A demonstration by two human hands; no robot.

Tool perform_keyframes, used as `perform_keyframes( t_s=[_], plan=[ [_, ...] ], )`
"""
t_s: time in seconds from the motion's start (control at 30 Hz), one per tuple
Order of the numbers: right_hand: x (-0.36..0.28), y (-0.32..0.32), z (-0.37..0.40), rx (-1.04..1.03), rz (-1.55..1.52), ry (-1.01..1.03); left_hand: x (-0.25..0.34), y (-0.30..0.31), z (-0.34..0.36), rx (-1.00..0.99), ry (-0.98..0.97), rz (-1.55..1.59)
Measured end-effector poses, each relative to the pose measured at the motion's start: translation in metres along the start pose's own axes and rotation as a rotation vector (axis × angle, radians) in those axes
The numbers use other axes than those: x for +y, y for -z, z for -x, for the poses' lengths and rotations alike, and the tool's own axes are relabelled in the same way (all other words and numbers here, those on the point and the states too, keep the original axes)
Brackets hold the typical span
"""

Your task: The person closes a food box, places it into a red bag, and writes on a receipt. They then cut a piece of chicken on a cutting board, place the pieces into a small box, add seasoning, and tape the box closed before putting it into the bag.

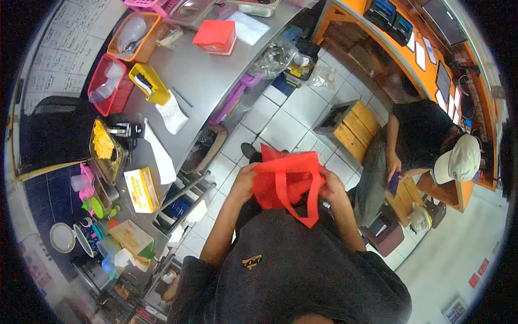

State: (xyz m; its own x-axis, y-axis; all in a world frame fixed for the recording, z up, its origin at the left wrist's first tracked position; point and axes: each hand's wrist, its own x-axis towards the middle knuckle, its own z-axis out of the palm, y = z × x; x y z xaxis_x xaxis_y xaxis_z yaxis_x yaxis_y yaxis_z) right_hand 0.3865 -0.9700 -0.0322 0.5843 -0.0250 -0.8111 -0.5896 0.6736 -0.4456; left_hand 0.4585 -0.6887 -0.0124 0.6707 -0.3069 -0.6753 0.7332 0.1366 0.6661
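A red fabric bag [267, 186] with a looped handle is held up in front of my dark shirt. On its left side, my left hand [246, 182] grips the edge of the bag. My right hand [330, 186] holds the opposite side, with its fingers partly hidden behind the fabric. The bag's top is spread between both hands, and one handle strap [286, 197] hangs down toward my chest.
A steel counter [202, 86] on the left bears a red box [215, 37], a yellow container [154, 85] and several bins. At the right, a person in a white cap [459, 159] sits near a wooden slatted crate [357, 129].
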Motion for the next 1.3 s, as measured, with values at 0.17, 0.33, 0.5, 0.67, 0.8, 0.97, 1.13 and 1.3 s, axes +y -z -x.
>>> perform_keyframes(
  t_s=[0.17, 0.33, 0.5, 0.67, 0.8, 0.97, 1.13, 1.3],
  plan=[
    [-0.017, 0.016, -0.008, -0.304, -0.209, -0.276, -0.002, 0.041, -0.017, -0.234, 0.255, 0.486],
    [-0.049, 0.0, 0.008, -0.293, -0.128, -0.203, 0.037, 0.051, 0.0, -0.446, 0.302, 0.378],
    [-0.058, -0.009, 0.015, -0.279, 0.182, 0.019, 0.063, 0.041, 0.004, -0.36, 0.026, 0.413],
    [-0.021, 0.001, -0.013, 0.089, 1.207, 0.531, 0.033, 0.039, -0.013, 0.02, -0.031, -0.149],
    [-0.007, -0.032, -0.022, 0.107, 0.157, 0.26, -0.016, 0.025, -0.038, 0.18, -0.118, 0.35],
    [-0.047, 0.009, -0.013, -0.609, -0.44, 0.0, 0.048, 0.013, -0.001, -0.173, -0.047, 0.655],
    [-0.097, -0.024, 0.034, -0.708, -0.093, 0.161, 0.08, 0.034, 0.004, -0.307, -0.077, 0.483],
    [-0.063, -0.019, 0.008, -0.215, 0.734, 0.395, 0.084, 0.02, 0.014, -0.145, -0.297, -0.288]
  ],
)
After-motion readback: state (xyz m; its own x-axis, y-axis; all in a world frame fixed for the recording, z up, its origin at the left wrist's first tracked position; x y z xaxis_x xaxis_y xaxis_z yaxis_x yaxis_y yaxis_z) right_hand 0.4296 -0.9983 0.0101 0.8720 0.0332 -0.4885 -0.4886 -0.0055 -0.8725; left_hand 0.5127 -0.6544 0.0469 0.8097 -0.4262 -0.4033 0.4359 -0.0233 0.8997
